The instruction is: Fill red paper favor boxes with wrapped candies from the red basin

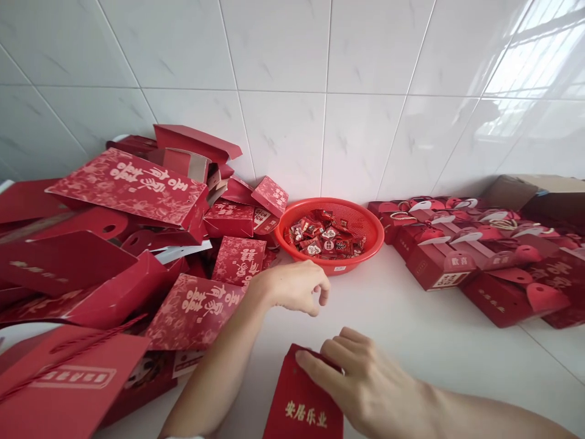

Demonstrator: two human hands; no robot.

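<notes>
My right hand (354,372) grips the top edge of a red gift box (297,390) with gold characters on its front, near the bottom of the view. Its thumb lies over the front of the rim, and the other fingers are behind. Over the white surface, left of and beyond that box, is my left hand (295,286), palm down with curled fingers; whatever they hold, if anything, is hidden. Just past it stands a red plastic basket (372,247) containing several small wrapped candies (328,235) in red packets.
At left, a heap of red paper boxes (132,189) leans towards the tiled wall (278,55). Rows of folded red boxes with handles (441,262) stand at right, near a brown cardboard box (534,186). The white countertop (411,317) runs between.
</notes>
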